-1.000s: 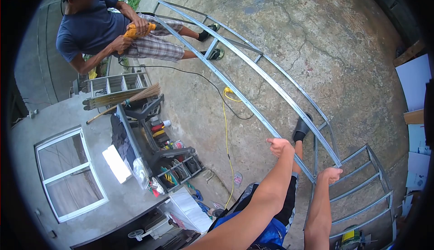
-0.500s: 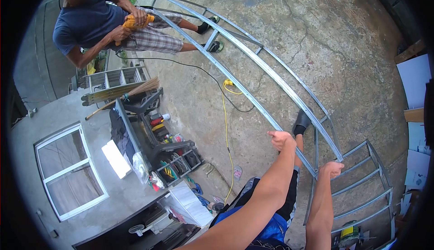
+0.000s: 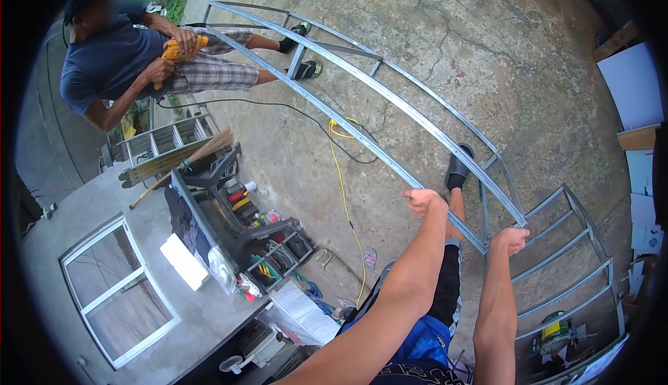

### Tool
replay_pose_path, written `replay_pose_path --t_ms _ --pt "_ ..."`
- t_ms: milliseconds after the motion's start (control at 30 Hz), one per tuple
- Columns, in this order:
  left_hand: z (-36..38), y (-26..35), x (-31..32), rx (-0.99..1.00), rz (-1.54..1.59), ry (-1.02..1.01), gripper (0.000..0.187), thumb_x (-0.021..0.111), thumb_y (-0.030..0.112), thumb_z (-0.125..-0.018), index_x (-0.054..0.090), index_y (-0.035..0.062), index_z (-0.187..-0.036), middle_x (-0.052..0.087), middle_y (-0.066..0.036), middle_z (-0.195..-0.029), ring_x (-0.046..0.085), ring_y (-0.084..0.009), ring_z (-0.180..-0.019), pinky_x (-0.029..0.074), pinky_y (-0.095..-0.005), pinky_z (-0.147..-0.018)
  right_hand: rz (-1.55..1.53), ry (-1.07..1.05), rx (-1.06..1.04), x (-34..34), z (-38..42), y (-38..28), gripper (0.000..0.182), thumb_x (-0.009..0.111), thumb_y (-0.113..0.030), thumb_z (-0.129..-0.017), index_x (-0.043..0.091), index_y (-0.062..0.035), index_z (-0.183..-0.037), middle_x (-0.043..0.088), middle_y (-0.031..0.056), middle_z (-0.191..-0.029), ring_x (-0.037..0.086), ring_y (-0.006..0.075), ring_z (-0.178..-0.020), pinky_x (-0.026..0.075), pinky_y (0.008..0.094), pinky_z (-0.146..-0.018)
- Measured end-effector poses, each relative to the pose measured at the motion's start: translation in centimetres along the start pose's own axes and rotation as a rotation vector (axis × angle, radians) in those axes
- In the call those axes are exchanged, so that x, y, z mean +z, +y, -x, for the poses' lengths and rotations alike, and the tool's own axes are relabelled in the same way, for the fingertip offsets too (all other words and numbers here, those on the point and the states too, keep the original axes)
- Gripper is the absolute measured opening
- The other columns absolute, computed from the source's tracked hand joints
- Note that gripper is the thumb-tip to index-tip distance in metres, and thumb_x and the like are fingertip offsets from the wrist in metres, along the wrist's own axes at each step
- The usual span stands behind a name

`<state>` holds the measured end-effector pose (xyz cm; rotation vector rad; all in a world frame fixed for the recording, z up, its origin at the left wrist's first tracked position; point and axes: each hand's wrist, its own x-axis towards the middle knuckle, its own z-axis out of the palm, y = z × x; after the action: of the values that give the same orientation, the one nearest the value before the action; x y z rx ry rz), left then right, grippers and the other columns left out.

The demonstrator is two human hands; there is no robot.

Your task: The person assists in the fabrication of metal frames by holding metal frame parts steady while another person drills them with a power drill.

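Observation:
A long curved metal frame (image 3: 390,99) of grey steel channel stands on edge over the concrete ground. My left hand (image 3: 424,202) is closed around its near rail. My right hand (image 3: 511,239) grips the same frame further right, near its bend. At the far end another person (image 3: 111,61) in a blue shirt and plaid shorts holds a yellow power drill (image 3: 174,47) against the frame.
A yellow cord (image 3: 342,176) and a black cable (image 3: 278,106) lie across the concrete. At left stand a cluttered rack (image 3: 243,225), a broom (image 3: 181,159), a ladder (image 3: 163,138) and a white window frame (image 3: 115,287). White boards (image 3: 630,92) lean at right.
The view has shifted, so the frame and the other person sit further left and up. My hands keep their grip on the frame; the other person still holds the drill to it.

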<state>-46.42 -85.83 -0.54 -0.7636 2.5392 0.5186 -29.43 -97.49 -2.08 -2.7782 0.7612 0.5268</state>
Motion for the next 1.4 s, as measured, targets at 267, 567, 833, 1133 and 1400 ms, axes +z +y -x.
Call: replay_pose_path --t_ms 267,567,833,1133,1400 --pt "0.6 0.2 -0.2 -0.015 0.019 -0.017 0.072 0.023 0.049 -0.094 0.054 -0.0088 -0.123 0.052 -0.026 -0.13 0.05 -0.04 -0.121 0.035 -0.045 -0.108 0.031 0.045 -0.043 0.6 -0.9 0.7 0.054 0.03 -0.033 -0.091 0.064 0.008 -0.099 0.063 0.0298 -0.106 0.056 0.0494 -0.1 0.041 0.0545 -0.089" --pt "1.5 0.6 -0.3 -0.008 0.001 0.041 0.072 0.021 0.048 -0.095 0.062 -0.0097 -0.11 0.059 -0.025 -0.121 0.053 -0.0387 -0.116 0.036 -0.0462 -0.103 0.024 0.048 -0.041 0.5 -0.6 0.6 0.058 0.032 -0.037 -0.09 0.065 0.0091 -0.1 0.062 0.031 -0.106 0.057 0.0489 -0.101 0.041 0.0537 -0.09" --pt "1.6 0.6 -0.3 0.037 -0.049 0.046 0.067 0.019 0.04 -0.097 0.062 -0.0104 -0.109 0.058 -0.028 -0.121 0.055 -0.0405 -0.113 0.038 -0.0466 -0.103 -0.021 0.052 -0.02 0.6 -0.7 0.8 0.06 0.032 -0.04 -0.09 0.065 0.009 -0.103 0.062 0.032 -0.107 0.056 0.0489 -0.104 0.04 0.0536 -0.093" --pt "0.7 0.4 0.0 -0.002 -0.046 0.034 0.067 0.022 0.042 -0.095 0.061 -0.0091 -0.112 0.057 -0.027 -0.123 0.054 -0.0398 -0.115 0.038 -0.0472 -0.103 -0.019 -0.002 -0.038 0.2 -0.8 0.8 0.069 0.032 -0.046 -0.09 0.061 0.0139 -0.11 0.059 0.0345 -0.115 0.055 0.0463 -0.112 0.039 0.0484 -0.099" --pt "1.2 0.6 -0.3 0.01 -0.047 0.044 0.067 0.023 0.043 -0.095 0.063 -0.0094 -0.109 0.058 -0.028 -0.121 0.055 -0.0397 -0.114 0.038 -0.0463 -0.103 -0.013 0.058 -0.032 0.6 -0.7 0.7 0.059 0.034 -0.038 -0.089 0.065 0.0102 -0.101 0.061 0.033 -0.108 0.056 0.0495 -0.104 0.039 0.0532 -0.094"
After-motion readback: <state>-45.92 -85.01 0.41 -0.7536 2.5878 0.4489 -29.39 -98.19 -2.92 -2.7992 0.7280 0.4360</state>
